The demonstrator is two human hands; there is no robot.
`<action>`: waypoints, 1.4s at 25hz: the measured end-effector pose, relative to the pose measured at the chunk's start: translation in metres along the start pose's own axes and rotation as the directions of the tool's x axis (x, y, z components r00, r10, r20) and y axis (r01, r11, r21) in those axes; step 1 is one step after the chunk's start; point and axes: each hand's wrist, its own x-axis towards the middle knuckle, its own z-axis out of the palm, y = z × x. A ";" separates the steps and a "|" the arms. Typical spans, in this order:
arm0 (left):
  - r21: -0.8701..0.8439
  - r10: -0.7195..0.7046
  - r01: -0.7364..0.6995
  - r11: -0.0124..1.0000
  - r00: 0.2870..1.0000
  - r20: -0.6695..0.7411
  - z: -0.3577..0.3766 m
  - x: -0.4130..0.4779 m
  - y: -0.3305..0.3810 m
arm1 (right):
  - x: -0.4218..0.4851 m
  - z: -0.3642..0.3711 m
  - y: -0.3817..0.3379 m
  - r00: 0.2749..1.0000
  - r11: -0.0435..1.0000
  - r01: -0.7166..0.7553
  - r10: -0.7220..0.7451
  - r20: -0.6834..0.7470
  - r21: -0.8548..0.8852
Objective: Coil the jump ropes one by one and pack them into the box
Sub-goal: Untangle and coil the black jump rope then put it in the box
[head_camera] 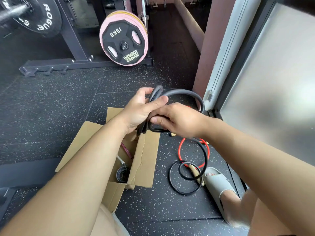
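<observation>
Above the open cardboard box both hands hold a thick black jump rope. My left hand grips its two black handles and gathered loops. My right hand pinches a strand of the same rope just below; one loop arcs out to the right and the rest trails down to the floor. Inside the box lies a small black coiled rope with a dark red handle beside it. On the floor to the right lie a red rope and a black rope with wooden handles.
A squat rack base with a pink and black 15 kg plate stack stands at the back. A pink wall and frosted glass door close off the right side. My foot in a grey slide rests by the floor ropes on speckled rubber mats.
</observation>
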 end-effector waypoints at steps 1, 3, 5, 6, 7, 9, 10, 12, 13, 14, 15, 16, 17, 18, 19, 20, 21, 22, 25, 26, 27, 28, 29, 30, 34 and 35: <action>-0.011 -0.033 0.033 0.999 0.999 -0.003 -0.001 -0.001 -0.002 | 0.000 -0.001 -0.005 0.999 0.997 0.005 -0.009 0.042 0.083; -0.036 -0.095 0.097 0.995 0.994 0.057 -0.002 -0.003 -0.004 | 0.001 -0.009 -0.014 0.996 0.962 0.008 -0.031 0.082 0.272; -0.091 -0.102 0.123 0.988 0.972 0.210 -0.001 -0.005 -0.002 | 0.001 -0.018 -0.021 0.998 0.899 -0.011 -0.020 0.065 0.438; -0.133 -0.089 0.129 0.983 0.958 0.272 0.000 -0.006 0.000 | 0.001 -0.022 -0.022 0.999 0.868 -0.022 0.000 0.044 0.495; -0.165 -0.069 0.125 0.978 0.947 0.313 0.000 -0.006 0.001 | 0.001 -0.024 -0.022 0.999 0.841 -0.034 0.028 0.020 0.539; -0.167 -0.015 0.090 0.982 0.915 0.404 0.001 -0.006 0.000 | 0.002 -0.025 -0.019 0.993 0.760 -0.086 0.118 -0.007 0.644; -0.136 -0.006 0.070 0.988 0.907 0.421 0.000 -0.006 -0.002 | 0.002 -0.024 -0.017 0.986 0.690 -0.114 0.168 -0.004 0.715; -0.072 -0.036 0.065 0.995 0.937 0.347 0.000 -0.008 -0.005 | 0.003 -0.021 -0.014 0.970 0.529 -0.159 0.242 0.031 0.833; -0.053 -0.048 0.066 0.996 0.957 0.286 -0.001 -0.008 -0.006 | 0.003 -0.020 -0.013 0.965 0.464 -0.174 0.255 0.057 0.869; -0.038 -0.042 0.052 0.998 0.972 0.233 -0.002 -0.008 -0.008 | 0.003 -0.021 -0.012 0.964 0.415 -0.183 0.254 0.079 0.891; -0.028 -0.030 0.036 0.999 0.980 0.196 -0.003 -0.007 -0.009 | 0.003 -0.022 -0.012 0.965 0.388 -0.187 0.246 0.094 0.902; -0.032 -0.019 0.025 0.999 0.986 0.167 -0.003 -0.006 -0.009 | 0.003 -0.024 -0.012 0.967 0.395 -0.188 0.237 0.098 0.899; -0.045 -0.012 0.018 0.999 0.991 0.131 -0.003 -0.005 -0.007 | 0.003 -0.027 -0.011 0.970 0.430 -0.185 0.225 0.093 0.884; -0.056 -0.011 0.015 0.998 0.998 0.067 -0.003 -0.004 -0.006 | 0.003 -0.029 -0.009 0.974 0.475 -0.177 0.210 0.084 0.862; -0.060 -0.018 0.016 0.998 0.999 -0.026 -0.003 -0.002 -0.004 | 0.003 -0.029 -0.005 0.977 0.513 -0.171 0.200 0.076 0.841; -0.065 -0.019 0.011 0.998 0.992 -0.127 -0.005 0.001 -0.003 | 0.003 -0.029 0.000 0.977 0.539 -0.173 0.202 0.073 0.824; -0.075 -0.015 0.000 0.997 0.978 -0.208 -0.007 0.002 -0.003 | 0.002 -0.028 0.007 0.975 0.557 -0.182 0.208 0.076 0.811; -0.091 -0.011 -0.012 0.996 0.968 -0.251 -0.011 0.005 -0.004 | 0.000 -0.027 0.013 0.975 0.575 -0.193 0.205 0.088 0.795; -0.143 -0.022 -0.014 0.990 0.969 -0.244 -0.018 0.005 -0.003 | -0.005 -0.024 0.023 0.964 0.696 -0.255 0.130 0.232 0.672; -0.170 -0.025 -0.009 0.985 0.980 -0.197 -0.020 0.003 -0.001 | -0.007 -0.022 0.024 0.944 0.741 -0.282 0.102 0.313 0.609; -0.193 -0.024 -0.002 0.981 0.991 -0.133 -0.022 0.001 0.001 | -0.008 -0.020 0.025 0.913 0.787 -0.306 0.082 0.401 0.536; -0.200 -0.023 0.011 0.980 0.998 -0.057 -0.024 -0.001 0.003 | -0.010 -0.017 0.027 0.872 0.832 -0.321 0.075 0.483 0.452; -0.209 -0.026 0.029 0.977 1.000 0.016 -0.025 -0.004 0.004 | -0.012 -0.014 0.030 0.835 0.872 -0.327 0.087 0.543 0.364; -0.238 -0.037 0.054 0.970 0.996 0.076 -0.025 -0.006 0.007 | -0.013 -0.009 0.033 0.813 0.894 -0.338 0.122 0.569 0.292; -0.366 -0.038 0.112 0.924 0.978 0.203 -0.013 -0.010 0.010 | -0.016 -0.004 0.037 0.779 0.879 -0.458 0.325 0.536 0.131; -0.358 -0.039 0.114 0.927 0.977 0.209 -0.010 -0.010 0.010 | -0.017 -0.004 0.034 0.768 0.865 -0.482 0.341 0.542 0.138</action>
